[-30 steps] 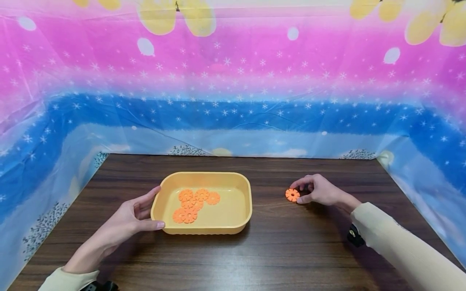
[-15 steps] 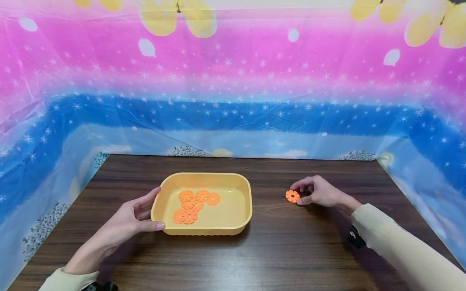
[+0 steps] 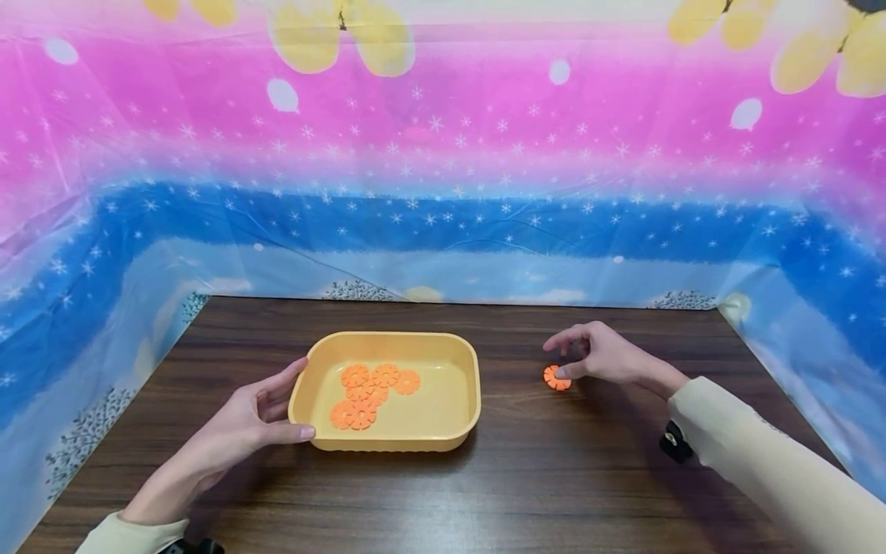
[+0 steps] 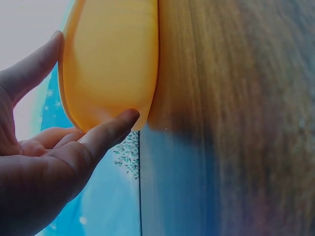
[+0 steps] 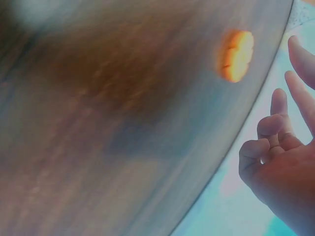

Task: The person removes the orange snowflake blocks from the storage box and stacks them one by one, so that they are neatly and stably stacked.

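My left hand (image 3: 238,419) holds the left end of a yellow plastic tray (image 3: 429,442) between thumb and fingers, also seen in the left wrist view, where the thumb lies against the tray's end wall (image 4: 110,59). Several orange slotted interlocking discs (image 3: 361,414) lie flat in the tray's left half, some overlapping. Right of the tray, one orange slotted disc (image 3: 552,378) lies on the table. Over it hovers my right hand (image 3: 605,354), thumb and fingers spread apart. The right wrist view shows that disc (image 5: 238,56) apart from the hand.
The dark wood-grain table (image 3: 498,492) carries the tray and the single disc. A pink and blue patterned cloth (image 3: 443,154) hangs behind the table and along both sides.
My right hand has let go of the single disc; its fingers have lifted and opened above it. The disc now lies on the table. My left hand and the tray stay put.
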Tool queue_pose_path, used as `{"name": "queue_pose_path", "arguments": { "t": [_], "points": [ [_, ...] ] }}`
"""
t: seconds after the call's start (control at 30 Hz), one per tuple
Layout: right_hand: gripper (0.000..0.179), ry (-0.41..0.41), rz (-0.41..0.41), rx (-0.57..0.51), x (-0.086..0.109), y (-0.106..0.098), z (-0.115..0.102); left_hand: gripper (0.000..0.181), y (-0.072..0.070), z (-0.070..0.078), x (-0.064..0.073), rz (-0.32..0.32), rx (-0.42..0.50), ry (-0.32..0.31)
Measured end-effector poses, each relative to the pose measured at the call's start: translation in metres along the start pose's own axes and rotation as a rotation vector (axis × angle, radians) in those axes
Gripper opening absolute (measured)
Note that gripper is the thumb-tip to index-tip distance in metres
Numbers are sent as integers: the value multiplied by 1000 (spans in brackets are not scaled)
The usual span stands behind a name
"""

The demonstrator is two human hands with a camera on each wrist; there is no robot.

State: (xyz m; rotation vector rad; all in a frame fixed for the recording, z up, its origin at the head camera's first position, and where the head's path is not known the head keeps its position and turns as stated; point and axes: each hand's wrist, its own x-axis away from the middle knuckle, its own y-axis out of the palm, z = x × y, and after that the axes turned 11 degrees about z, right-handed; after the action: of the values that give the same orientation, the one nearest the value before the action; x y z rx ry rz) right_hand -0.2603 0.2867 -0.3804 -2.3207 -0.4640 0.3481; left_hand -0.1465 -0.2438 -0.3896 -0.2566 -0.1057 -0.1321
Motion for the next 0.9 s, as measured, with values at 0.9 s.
{"name": "queue_pose_path", "arguments": {
  "t": [0.9],
  "points": [
    [37, -111, -78, 81, -49, 12, -72, 103, 1, 0, -1, -10, 4, 42]
  ]
}}
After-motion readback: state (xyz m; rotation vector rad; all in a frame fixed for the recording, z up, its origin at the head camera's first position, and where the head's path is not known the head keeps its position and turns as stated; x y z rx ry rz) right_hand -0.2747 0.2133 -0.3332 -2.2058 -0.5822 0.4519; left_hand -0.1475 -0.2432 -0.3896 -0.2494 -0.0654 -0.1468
